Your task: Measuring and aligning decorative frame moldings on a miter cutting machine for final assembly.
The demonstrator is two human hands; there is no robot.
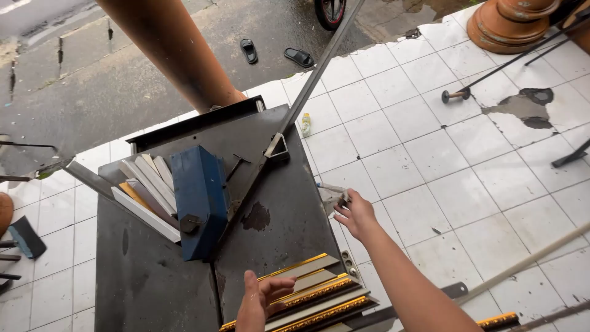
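My left hand [258, 301] lies flat and open at the bottom of the view, its fingertips on the cut ends of several gold-edged grey mouldings [319, 295]. These lie on a dark metal cutting table [153, 276]. My right hand [355, 215] reaches past the table's right edge, and its fingers pinch a small grey offcut [335, 197]. A blue metal block [200, 200] stands at the table's middle. A long grey lever [313, 74] rises from a bracket [278, 147] behind it.
Several white and grey moulding pieces [147, 190] lean left of the blue block. A thick tan limb or post [172, 49] stands behind the table. On the white tiled floor [430, 166] lie a small yellow bottle [305, 125] and long rods [522, 264]. Two sandals [299, 57] sit on the pavement.
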